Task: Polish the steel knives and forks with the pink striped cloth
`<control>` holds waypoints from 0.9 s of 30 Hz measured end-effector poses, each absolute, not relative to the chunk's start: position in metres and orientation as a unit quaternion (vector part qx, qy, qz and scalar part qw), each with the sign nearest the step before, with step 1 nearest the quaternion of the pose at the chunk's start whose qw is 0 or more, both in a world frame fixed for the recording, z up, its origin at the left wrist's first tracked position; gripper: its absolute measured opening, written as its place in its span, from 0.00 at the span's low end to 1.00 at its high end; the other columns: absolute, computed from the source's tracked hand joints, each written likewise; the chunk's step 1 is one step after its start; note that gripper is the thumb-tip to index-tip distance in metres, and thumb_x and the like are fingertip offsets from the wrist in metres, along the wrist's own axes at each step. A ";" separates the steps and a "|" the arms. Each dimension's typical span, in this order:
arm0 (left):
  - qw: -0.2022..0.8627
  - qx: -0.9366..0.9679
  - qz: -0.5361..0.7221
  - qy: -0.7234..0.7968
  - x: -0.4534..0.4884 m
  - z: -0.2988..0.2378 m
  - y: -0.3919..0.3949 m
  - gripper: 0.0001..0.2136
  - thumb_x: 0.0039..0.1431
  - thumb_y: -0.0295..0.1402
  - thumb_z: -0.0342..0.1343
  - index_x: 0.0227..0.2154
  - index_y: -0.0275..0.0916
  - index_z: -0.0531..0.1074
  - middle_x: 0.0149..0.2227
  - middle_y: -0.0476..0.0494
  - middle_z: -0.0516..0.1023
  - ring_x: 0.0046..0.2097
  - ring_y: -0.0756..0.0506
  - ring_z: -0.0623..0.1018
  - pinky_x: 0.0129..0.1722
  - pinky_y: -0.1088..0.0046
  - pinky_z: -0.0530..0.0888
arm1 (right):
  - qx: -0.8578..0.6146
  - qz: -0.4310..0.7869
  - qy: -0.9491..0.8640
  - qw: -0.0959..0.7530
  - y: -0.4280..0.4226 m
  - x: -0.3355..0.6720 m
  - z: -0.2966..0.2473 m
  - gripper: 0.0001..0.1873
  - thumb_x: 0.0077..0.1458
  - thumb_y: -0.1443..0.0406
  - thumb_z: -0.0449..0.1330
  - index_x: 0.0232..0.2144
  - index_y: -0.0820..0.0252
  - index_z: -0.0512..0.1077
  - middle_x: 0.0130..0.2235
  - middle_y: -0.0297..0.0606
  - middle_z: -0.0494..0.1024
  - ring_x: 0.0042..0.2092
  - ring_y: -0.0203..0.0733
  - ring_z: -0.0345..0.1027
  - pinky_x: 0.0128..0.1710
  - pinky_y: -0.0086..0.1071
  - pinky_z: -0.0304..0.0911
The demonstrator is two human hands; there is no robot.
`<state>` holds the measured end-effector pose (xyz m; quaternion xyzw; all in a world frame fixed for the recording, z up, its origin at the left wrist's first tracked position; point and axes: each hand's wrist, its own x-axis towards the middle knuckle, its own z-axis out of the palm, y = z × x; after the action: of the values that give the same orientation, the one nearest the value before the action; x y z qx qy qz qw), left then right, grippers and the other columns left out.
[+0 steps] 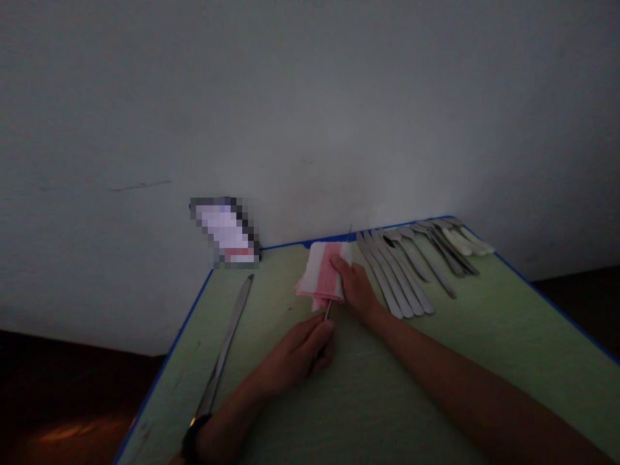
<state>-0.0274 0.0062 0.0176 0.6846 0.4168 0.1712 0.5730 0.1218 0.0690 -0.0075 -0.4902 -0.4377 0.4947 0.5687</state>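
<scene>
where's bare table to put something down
Free: green tabletop between the right forearm, the blue right edge and the row of silver metal cutlery; also a narrower patch between the long silver cutlery at left and the folded pink and white cloth. Crowded: back right, where that row lies packed close.

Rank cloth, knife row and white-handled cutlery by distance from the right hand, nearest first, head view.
1. Cloth: gripped in the right hand.
2. Knife row: just right of that hand.
3. White-handled cutlery: farther right, beyond the knives, near the table's far right corner.
</scene>
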 end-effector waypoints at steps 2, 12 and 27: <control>0.566 0.676 0.175 0.438 -0.026 0.016 0.007 0.21 0.65 0.45 0.38 0.20 0.39 0.60 0.17 0.54 0.61 0.20 0.53 0.61 0.22 0.77 0.62 | -0.500 0.481 -0.461 0.554 0.066 0.120 -0.005 0.22 0.47 0.48 0.56 0.18 0.61 0.65 0.20 0.32 0.64 0.25 0.35 0.55 0.24 0.29 0.51; 0.430 0.777 0.116 0.444 -0.020 0.027 0.004 0.13 0.63 0.39 0.41 0.27 0.39 0.63 0.27 0.51 0.70 0.28 0.50 0.67 0.30 0.75 0.65 | -0.492 0.494 -0.403 0.593 0.069 0.122 -0.007 0.28 0.50 0.42 0.49 0.15 0.58 0.60 0.17 0.31 0.61 0.21 0.34 0.52 0.20 0.30 0.46; 0.415 0.810 0.025 0.414 -0.019 0.029 0.000 0.15 0.63 0.38 0.40 0.23 0.39 0.63 0.22 0.52 0.65 0.24 0.51 0.66 0.24 0.76 0.59 | -0.381 0.577 -0.223 0.686 0.086 0.127 -0.011 0.19 0.49 0.49 0.55 0.27 0.60 0.69 0.24 0.33 0.70 0.25 0.35 0.62 0.22 0.27 0.59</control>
<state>-0.0191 0.0002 0.0290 0.8095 0.4141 0.0251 0.4154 0.1269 0.0860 -0.0107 -0.3812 -0.2234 0.5775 0.6865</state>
